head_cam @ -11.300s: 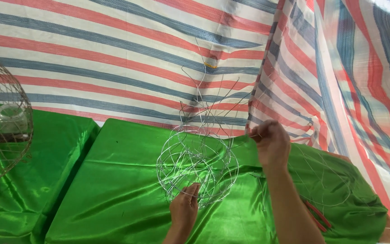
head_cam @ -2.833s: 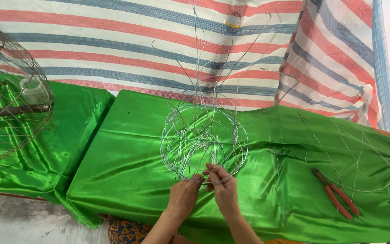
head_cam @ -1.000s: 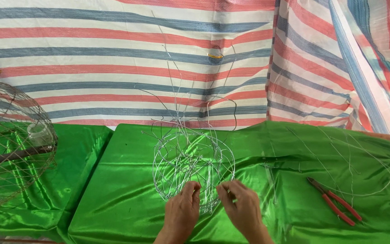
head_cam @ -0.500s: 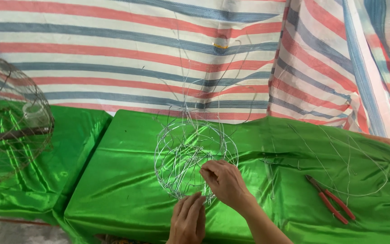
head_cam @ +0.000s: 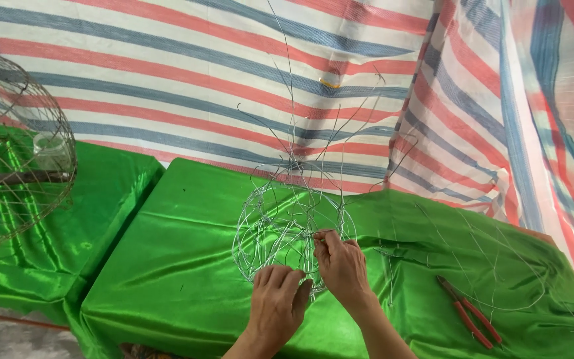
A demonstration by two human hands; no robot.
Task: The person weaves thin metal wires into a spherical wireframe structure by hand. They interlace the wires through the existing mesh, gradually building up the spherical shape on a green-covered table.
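Right hand (head_cam: 342, 264) has moved up since a moment ago and now pinches a thin wire inside the round wire ball (head_cam: 291, 233). Left hand (head_cam: 279, 300) stays low, fingers curled on the ball's bottom edge, so the twisting goes on. That ball sits on the shiny green tabletop (head_cam: 181, 266). Red pliers (head_cam: 470, 311) lie to the right. Striped sheets (head_cam: 234, 80) hang behind, and a big wire cage (head_cam: 14, 153) stands left.
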